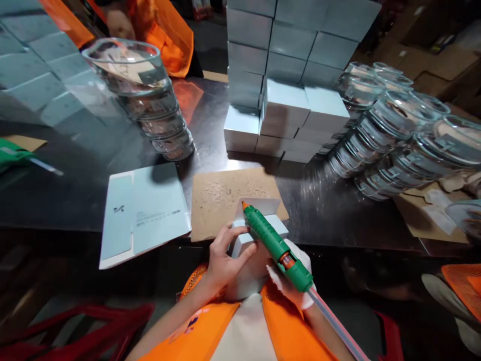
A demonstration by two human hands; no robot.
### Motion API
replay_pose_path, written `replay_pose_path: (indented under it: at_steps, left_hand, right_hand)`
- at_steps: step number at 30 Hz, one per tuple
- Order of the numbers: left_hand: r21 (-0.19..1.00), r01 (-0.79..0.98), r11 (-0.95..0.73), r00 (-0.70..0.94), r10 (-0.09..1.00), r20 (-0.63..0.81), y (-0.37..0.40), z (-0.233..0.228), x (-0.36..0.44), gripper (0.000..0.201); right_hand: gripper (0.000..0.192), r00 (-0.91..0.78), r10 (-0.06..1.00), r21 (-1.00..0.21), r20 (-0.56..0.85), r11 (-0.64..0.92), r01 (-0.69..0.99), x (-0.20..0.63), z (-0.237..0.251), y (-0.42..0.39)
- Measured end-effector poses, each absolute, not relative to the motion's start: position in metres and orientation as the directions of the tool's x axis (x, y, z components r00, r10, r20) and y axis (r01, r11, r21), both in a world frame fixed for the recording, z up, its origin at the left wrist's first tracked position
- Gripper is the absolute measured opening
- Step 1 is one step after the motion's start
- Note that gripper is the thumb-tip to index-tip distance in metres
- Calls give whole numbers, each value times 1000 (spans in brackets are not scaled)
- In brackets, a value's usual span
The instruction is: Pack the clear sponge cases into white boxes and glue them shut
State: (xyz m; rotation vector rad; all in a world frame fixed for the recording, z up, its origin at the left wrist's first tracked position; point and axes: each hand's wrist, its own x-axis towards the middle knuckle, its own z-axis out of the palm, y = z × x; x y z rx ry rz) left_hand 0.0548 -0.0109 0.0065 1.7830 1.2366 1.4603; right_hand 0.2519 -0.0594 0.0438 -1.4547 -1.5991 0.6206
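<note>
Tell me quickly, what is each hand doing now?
Left hand: fingers closed around the small pale box.
Right hand, gloved: closed on the green glue gun.

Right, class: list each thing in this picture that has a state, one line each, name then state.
small box: flap open, held by left hand
glue gun: gripped in gloved right hand, nozzle at the flap
flat box blank: unfolded, lying flat
glass bowls: nested in a stack
finished boxes: closed, stacked

Left hand (225,258), bare, fingers curled in a closed grip, forearm angled up from lower left. Right hand (291,286), gloved, fist closed, beside it.
</note>
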Motion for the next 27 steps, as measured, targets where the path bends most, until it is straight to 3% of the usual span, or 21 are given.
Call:
replay_pose_path:
  at_steps: [4,10,15,21,23,27]
  left_hand:
    - [830,346,-438,-11,883,470,-13,5,52,21]
    - [850,317,-420,-27,892,451,-13,0,46,22]
    - [883,278,-380,-40,913,405,-12,-7,38,23]
    - [901,226,-370,-68,917,393,-11,-11,32,26]
    - [909,209,-361,-73,921,382,-11,-9,31,26]
    - [915,174,-365,-77,921,382,-11,-8,27,26]
  right_hand:
    - [19,47,953,-798,298,222,560,257,40,-57]
    - [26,217,972,-896,86,-20,443,278,30,-71]
    - [42,473,865,-959,-166,-253,126,299,25,-59]
    - [65,277,845,-889,-457,-431,-152,318,21,1]
    - [67,243,824,-858,-511,-506,-90,324,18,16]
    - [64,349,820,-760,-454,-561,328,339,21,25]
